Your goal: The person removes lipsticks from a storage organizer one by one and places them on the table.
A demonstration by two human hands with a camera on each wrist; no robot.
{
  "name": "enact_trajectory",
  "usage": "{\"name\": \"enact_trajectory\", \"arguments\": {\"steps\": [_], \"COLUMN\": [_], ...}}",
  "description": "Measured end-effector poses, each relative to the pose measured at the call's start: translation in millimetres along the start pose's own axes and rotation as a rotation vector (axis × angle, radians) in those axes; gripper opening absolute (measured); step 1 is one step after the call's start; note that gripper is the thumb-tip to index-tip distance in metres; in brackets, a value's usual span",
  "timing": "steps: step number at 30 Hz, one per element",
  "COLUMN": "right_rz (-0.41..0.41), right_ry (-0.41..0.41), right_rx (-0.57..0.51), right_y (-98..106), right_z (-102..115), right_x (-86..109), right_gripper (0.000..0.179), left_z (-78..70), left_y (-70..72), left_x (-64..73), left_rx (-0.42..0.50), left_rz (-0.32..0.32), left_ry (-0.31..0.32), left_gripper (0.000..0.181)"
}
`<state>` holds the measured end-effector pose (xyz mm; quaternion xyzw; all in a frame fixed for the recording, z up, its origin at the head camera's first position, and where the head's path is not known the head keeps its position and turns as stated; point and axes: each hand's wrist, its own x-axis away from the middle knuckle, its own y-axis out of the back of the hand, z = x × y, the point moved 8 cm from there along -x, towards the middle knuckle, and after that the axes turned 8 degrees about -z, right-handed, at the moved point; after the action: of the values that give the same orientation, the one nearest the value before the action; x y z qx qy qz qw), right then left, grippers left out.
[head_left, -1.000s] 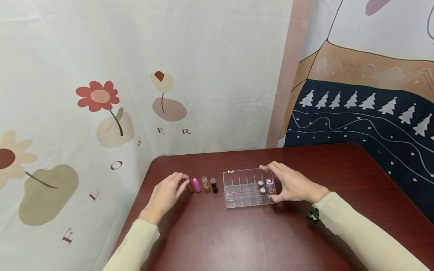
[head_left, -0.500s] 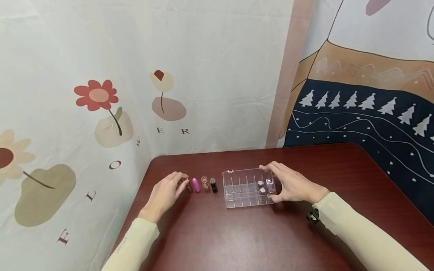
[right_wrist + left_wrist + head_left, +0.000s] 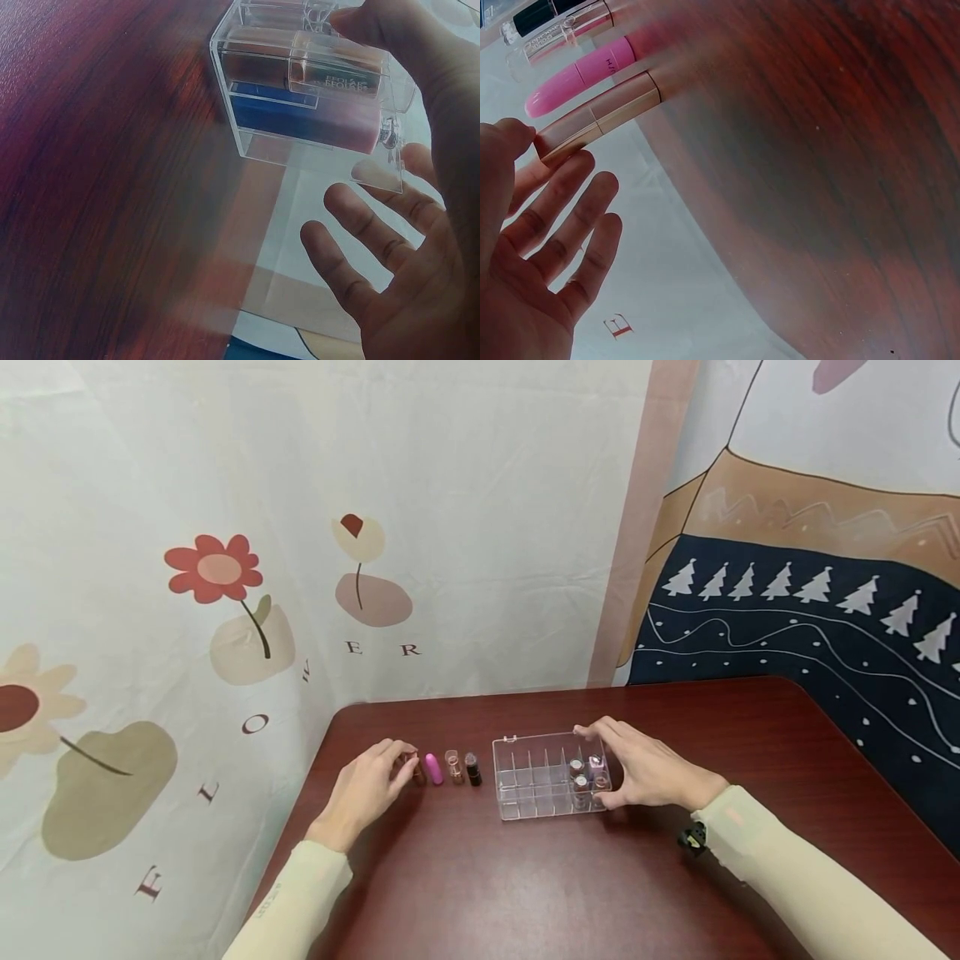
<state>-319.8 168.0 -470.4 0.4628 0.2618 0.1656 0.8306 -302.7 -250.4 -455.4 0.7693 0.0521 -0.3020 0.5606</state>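
Observation:
At the left end of a row of upright lipsticks, my left hand (image 3: 363, 793) pinches the top of a rose-gold lipstick (image 3: 600, 116) between thumb and index finger. Its base appears to stand on the table; the other fingers spread free. Beside it are a bright pink lipstick (image 3: 434, 769), one with a clear cap (image 3: 454, 768) and a black one (image 3: 472, 770). My right hand (image 3: 652, 768) grips the right end of a clear divided organizer (image 3: 517, 810), thumb in front and fingertips behind. Several lipsticks fill its right compartments, among them a blue and pink tube (image 3: 300, 116).
The dark red wooden table (image 3: 540, 893) meets a pale flower-printed cloth (image 3: 480, 527) at its back and left edges. A navy cloth with white trees (image 3: 787, 618) hangs at the right. A black device (image 3: 693, 838) sits under the right wrist.
Both hands keep nearly the same places and holds. The rose-gold lipstick shifts very slightly left; the organizer stays where it was.

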Motion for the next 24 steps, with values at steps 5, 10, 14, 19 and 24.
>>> {"name": "enact_trajectory", "arguments": {"steps": [5, 10, 14, 19, 24], "right_rz": [0.0, -0.003, -0.006, -0.006, -0.007], "right_ry": [-0.003, 0.003, 0.007, 0.007, 0.008], "right_rx": [-0.006, -0.013, -0.013, -0.013, -0.014], "right_y": [0.1, 0.1, 0.6, 0.3, 0.3], "right_z": [0.0, 0.2, 0.5, 0.4, 0.5], "right_x": [0.2, 0.0, -0.1, 0.1, 0.2], "right_gripper": [0.106, 0.106, 0.105, 0.105, 0.106], "left_z": [1.7, 4.4, 4.2, 3.2, 0.6], "left_y": [0.4, 0.3, 2.1, 3.8, 6.6], "left_x": [0.0, 0.1, -0.7, -1.5, -2.7], "left_rx": [0.002, -0.003, -0.003, -0.009, -0.021], "left_rz": [-0.001, 0.003, -0.003, -0.009, -0.031], "left_ry": [0.009, 0.026, 0.026, 0.021, 0.007], "left_gripper": [0.015, 0.015, 0.015, 0.016, 0.02]}}
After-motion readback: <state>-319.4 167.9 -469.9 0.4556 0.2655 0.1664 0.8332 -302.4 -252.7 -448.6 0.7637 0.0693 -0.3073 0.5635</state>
